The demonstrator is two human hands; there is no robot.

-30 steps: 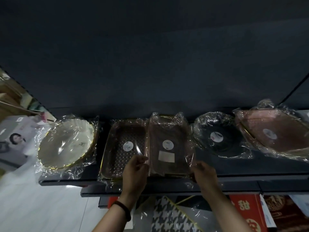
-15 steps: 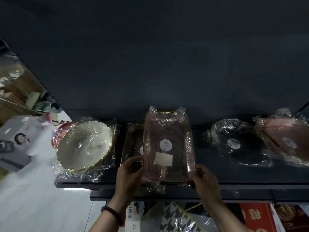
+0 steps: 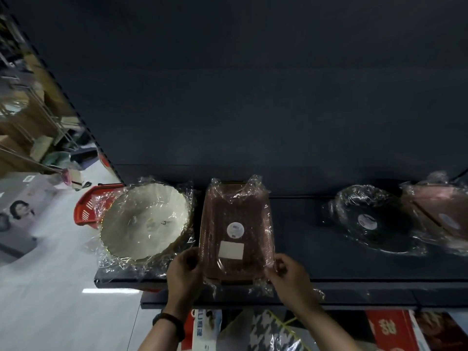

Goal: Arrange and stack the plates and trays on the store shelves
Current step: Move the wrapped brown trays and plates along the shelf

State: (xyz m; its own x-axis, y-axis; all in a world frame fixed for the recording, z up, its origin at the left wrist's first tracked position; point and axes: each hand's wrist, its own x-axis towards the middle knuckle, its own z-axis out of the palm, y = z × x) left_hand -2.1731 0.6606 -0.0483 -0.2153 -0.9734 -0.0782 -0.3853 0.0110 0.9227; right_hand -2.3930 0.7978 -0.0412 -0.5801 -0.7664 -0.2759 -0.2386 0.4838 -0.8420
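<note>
Dark store shelving fills the head view, with a blank dark back panel above a black shelf board (image 3: 354, 262) whose front edge runs across the lower frame.

A pinkish-brown rectangular tray wrapped in clear film (image 3: 235, 224) lies flat on the board, long side running front to back, a round white sticker and a pale rectangular label on its face. Both forearms reach up from the bottom of the frame to its near end. The left hand (image 3: 183, 269), a dark band on its wrist, curls its fingers round the tray's near left corner. The right hand (image 3: 288, 272) grips the near right corner, thumb on top of the film.

Just left of the tray sits a cream scalloped round plate in crinkled film (image 3: 144, 221), and beyond that a red plastic basket (image 3: 87, 209) on the pale floor. Well to the tray's right rest a black round plate in film (image 3: 374, 224) and, at the frame's edge, a pink wrapped tray (image 3: 440, 214). Below the tray, under the board, a black-and-white houndstooth package (image 3: 268, 333) and a red printed box (image 3: 390, 330) show.
</note>
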